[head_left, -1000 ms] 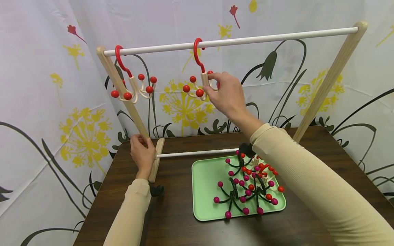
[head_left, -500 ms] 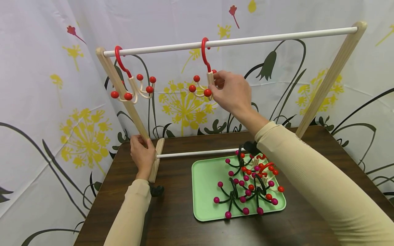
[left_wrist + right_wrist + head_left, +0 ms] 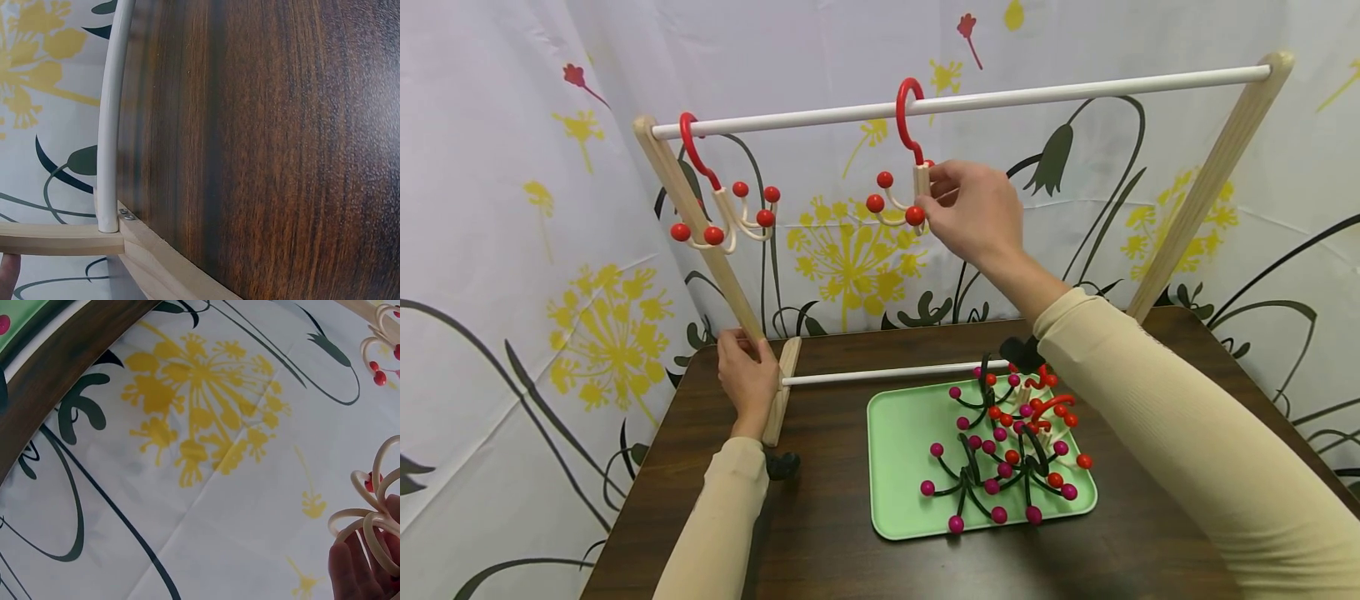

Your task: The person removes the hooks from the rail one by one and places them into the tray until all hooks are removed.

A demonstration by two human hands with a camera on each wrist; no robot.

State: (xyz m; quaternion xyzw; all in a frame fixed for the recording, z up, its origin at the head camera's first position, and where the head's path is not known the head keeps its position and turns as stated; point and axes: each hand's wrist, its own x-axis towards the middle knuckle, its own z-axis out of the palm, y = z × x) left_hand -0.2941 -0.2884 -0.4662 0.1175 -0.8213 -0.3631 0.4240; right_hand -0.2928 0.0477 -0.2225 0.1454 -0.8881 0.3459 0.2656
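Note:
My right hand pinches the cream stem of a multi-armed hanger with red ball tips. Its red hook loops over the white top rod, the curve raised above the rod. In the right wrist view, the hanger's curved cream arms show beside the fingers; the hook is out of that view. A similar hanger hangs near the rod's left end. My left hand grips the left wooden upright near its foot; in the left wrist view, one fingertip touches this upright.
A green tray on the dark wooden table holds several tangled hangers, black ones with magenta balls and cream ones with red. A lower white rod runs behind it. The right upright stands beyond my right arm. A patterned curtain hangs behind.
My right hand has slid the hanger rightward along the top rod, then raised it so the hook's curve stands above the rod. My left hand has stayed on the upright.

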